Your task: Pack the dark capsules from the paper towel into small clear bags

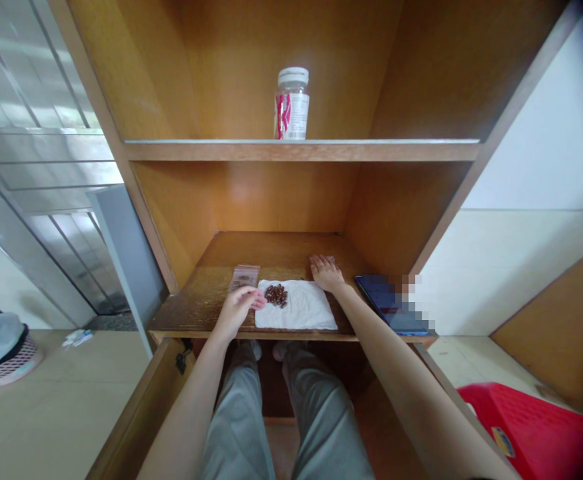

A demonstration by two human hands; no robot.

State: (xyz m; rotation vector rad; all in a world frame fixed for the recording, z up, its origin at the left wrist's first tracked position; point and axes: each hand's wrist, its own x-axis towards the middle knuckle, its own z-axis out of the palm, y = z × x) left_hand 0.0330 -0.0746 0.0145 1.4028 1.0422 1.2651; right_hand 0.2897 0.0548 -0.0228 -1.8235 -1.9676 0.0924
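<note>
A small pile of dark brown, shiny capsule-like pieces [276, 296] lies on the left part of a white cloth [311, 310]. Just left of the pile is my left hand [241, 307], its fingers loosely curved at the cloth's edge, with nothing visible in them. Behind that hand lies a small clear zip bag [245, 272] with dark pieces showing in it. My right hand [327, 273] rests palm down past the cloth's far right corner, fingers stretched over a bit of clear plastic [330, 259], mostly hidden beneath them.
A dark tablet [384, 303], partly pixelated, lies right of my right forearm. On the upper shelf [301, 152] stands a clear jar with a white lid [292, 103]. Below the worktop, cabinet doors stand open around my legs. A red plastic stool [531, 427] is at lower right.
</note>
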